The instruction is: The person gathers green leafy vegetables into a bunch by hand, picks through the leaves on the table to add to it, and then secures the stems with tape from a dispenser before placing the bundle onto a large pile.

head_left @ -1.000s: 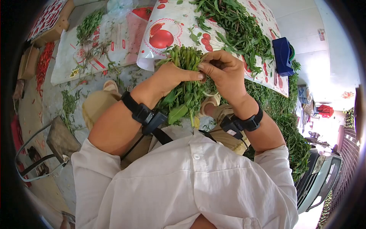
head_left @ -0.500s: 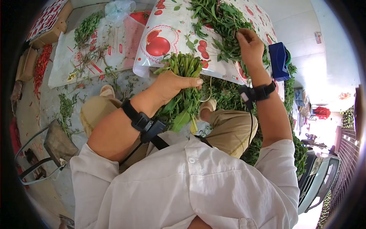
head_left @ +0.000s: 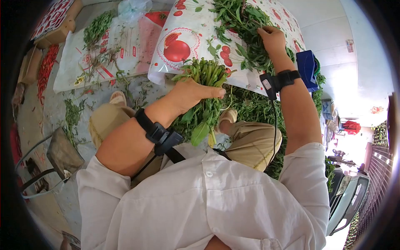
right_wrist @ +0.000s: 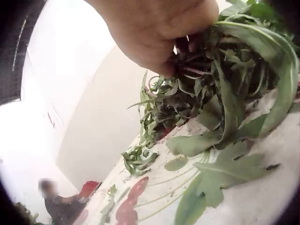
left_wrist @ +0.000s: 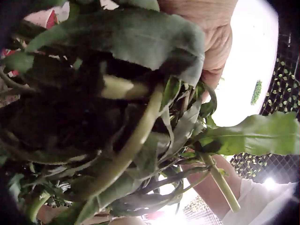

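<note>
My left hand (head_left: 189, 96) grips a bunch of leafy green stems (head_left: 205, 71) upright between my knees, thumb across the front. The cut ends stand above the hand and the leaves (left_wrist: 253, 133) hang below it. On the flowered tablecloth (head_left: 160, 62), my right hand (head_left: 274, 41) reaches into a heap of loose leafy greens (head_left: 246, 21). In the right wrist view, its curled fingers (right_wrist: 164, 65) pinch in among the thin stems, the tips partly hidden by the leaves.
A blue tape dispenser (head_left: 306, 68) stands at the table's right edge. More greens (head_left: 246, 104) lie under and beside the table. At left are a white sack (head_left: 68, 68) with scattered sprigs, red chillies (head_left: 48, 71) and cardboard boxes (head_left: 31, 68). A person (right_wrist: 65, 206) shows far off.
My right hand has left the bunch and moved up and right to the heap on the table, its fingers now among the greens. The left hand keeps holding the bunch nearly in place.
</note>
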Demonstrator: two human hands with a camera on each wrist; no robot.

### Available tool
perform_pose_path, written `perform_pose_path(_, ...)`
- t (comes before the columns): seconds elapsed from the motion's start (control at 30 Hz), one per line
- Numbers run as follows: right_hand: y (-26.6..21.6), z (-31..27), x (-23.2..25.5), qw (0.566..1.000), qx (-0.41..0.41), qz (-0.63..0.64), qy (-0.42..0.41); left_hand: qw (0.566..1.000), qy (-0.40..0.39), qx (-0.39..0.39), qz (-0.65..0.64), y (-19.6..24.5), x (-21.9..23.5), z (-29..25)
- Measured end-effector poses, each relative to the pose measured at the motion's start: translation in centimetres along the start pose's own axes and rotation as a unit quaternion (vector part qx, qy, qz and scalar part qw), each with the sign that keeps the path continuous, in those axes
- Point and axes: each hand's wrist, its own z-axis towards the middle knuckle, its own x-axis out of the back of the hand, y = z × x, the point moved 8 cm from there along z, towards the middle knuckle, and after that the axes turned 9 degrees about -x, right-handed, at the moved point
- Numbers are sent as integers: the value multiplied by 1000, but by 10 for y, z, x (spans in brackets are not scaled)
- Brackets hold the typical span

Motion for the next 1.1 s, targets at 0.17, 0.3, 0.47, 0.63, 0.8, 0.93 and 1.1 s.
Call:
perform_pose_path(0.17, 17, -1, 34, 959, -23, 280, -43, 1000, -14, -4, -10, -4, 1, 0)
perform_pose_path(0.3, -5, -24, 87, 957, -49, 285, -12, 998, -22, 12, -52, -7, -2, 0)
perform_pose_path(0.47, -4, -27, 123, 897, -12, 439, 41, 999, -5, -4, -46, -14, 4, 2)
perform_pose_path(0.63, 5, -23, 121, 883, 41, 466, -27, 999, 4, -4, -40, -8, 6, 0)
perform_pose_path(0.8, 19, -32, 107, 862, -25, 500, -82, 1000, 11, -16, 8, -4, 7, -1)
perform_pose_path(0.93, 11, -40, 96, 886, -20, 438, -149, 999, -2, -22, -30, -1, 4, 0)
perform_pose_path(1.1, 5, -47, 87, 822, -40, 538, -184, 999, -7, -31, -6, 4, 5, -1)
